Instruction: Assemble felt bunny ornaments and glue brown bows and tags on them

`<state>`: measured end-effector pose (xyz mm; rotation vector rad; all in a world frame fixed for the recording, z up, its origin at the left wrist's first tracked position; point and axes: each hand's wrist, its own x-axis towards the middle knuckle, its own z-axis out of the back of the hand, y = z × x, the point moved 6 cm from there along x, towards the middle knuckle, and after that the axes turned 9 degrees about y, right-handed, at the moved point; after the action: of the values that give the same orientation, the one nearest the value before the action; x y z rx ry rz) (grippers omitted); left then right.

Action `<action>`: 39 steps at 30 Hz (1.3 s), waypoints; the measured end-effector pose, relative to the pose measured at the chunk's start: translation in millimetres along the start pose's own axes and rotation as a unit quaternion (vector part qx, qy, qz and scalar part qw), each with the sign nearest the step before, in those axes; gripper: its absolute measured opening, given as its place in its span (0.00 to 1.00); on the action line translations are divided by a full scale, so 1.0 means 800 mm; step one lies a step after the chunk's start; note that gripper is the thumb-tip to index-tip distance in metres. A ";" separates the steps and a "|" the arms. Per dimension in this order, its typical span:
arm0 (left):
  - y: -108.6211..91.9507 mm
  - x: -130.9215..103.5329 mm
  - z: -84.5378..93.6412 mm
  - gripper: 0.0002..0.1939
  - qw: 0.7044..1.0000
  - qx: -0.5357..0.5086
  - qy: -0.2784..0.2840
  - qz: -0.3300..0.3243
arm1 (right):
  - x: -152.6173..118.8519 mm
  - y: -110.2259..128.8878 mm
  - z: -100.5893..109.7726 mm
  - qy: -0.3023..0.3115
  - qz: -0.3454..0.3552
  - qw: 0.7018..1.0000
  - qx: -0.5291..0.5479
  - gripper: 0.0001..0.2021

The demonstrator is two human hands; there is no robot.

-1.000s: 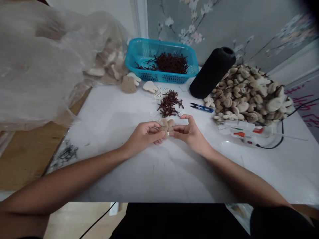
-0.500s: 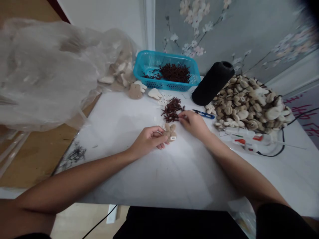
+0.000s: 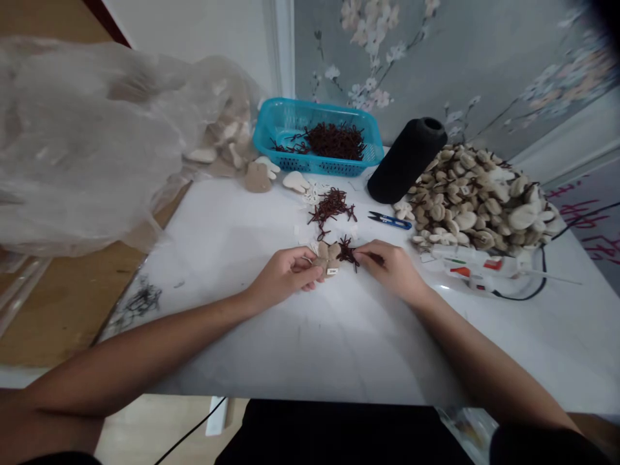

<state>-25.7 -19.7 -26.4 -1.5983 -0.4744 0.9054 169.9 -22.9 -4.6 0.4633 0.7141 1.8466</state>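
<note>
My left hand point(image 3: 296, 270) pinches a small beige fabric piece point(image 3: 330, 254) with rounded lobes and a white label on its lower part. Just to its right, my right hand point(image 3: 385, 263) has its fingertips closed on a small clump of dark brown cord loops point(image 3: 347, 254). The clump lies close beside the fabric piece; whether they touch I cannot tell. Behind both hands a loose pile of the same brown cord loops point(image 3: 331, 205) lies on the white table point(image 3: 300, 349).
A blue basket point(image 3: 314, 106) holds more brown loops at the back. Blue thread snips point(image 3: 390, 221) lie near a black thread cone point(image 3: 405, 161). To the right rises a heap of beige fabric pieces point(image 3: 477, 200); a big plastic bag point(image 3: 92, 148) fills the left.
My right hand has drawn a clump of brown cord loops out of the pile, toward me and up to the fabric piece. My left hand keeps its hold. The view has shifted slightly.
</note>
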 end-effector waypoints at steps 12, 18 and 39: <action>-0.001 -0.001 -0.003 0.11 1.000 0.016 0.008 0.016 | 0.003 -0.004 -0.010 -0.017 0.032 0.996 -0.087 0.09; 0.002 0.000 -0.003 0.13 1.000 0.018 0.013 0.008 | -0.002 -0.003 -0.009 -0.007 0.041 0.996 -0.078 0.10; 0.003 0.002 -0.003 0.11 1.000 0.010 0.026 0.010 | -0.018 0.003 0.034 -0.103 0.043 0.962 0.248 0.08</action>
<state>-22.8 -20.7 -29.0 -1.6065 -0.4125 0.8783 189.9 -30.0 17.6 1.0093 1.0254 1.6561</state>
